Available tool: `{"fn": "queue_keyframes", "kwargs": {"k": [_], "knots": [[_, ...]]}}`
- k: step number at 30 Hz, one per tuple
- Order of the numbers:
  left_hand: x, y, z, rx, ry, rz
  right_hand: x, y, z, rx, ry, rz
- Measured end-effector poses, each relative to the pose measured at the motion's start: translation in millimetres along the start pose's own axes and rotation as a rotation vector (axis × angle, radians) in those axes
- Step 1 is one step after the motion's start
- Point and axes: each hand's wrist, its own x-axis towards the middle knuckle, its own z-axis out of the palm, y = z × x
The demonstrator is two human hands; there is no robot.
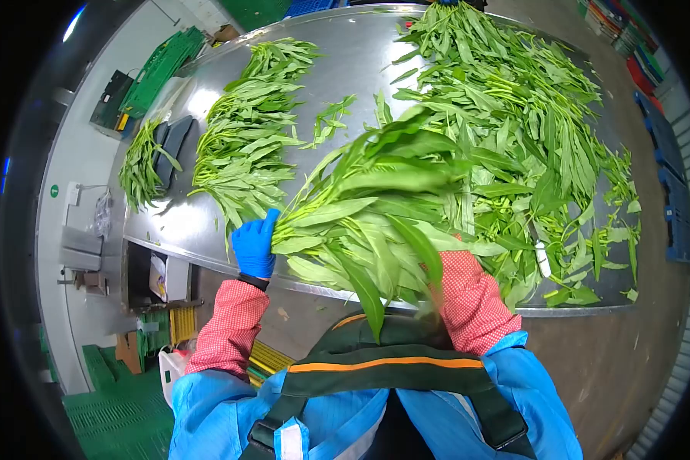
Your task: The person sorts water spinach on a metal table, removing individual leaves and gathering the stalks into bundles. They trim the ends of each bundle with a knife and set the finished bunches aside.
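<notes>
My left hand (254,242), in a blue glove, is closed around the stem end of a large bunch of water spinach (368,211). The bunch is held above the near edge of the metal table, its long leaves fanning to the right and partly blurred. Leaves cover my right hand; only its red checked sleeve (475,299) shows, right beside the bunch. To the right lies a big loose heap of water spinach (544,123). A white-handled tool (543,259), its other end buried in leaves, rests at the near side of that heap.
Bunches of greens (245,130) lie in a row on the left of the metal table (353,57). Another bunch (139,165) sits by a dark block (173,149) at the left edge. Green crates (161,73) stand beyond, blue pallets (671,192) at far right.
</notes>
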Motion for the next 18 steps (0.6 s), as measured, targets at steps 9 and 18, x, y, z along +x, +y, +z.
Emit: {"fn": "queue_keyframes", "kwargs": {"k": [9, 18], "knots": [[-29, 8, 6, -0.306, 0.110, -0.188, -5, 1, 10, -0.853, 0.137, -0.223], [31, 47, -54, -0.995, -0.760, -0.189, -118, -60, 180, -1.468, -0.684, -0.741]]}}
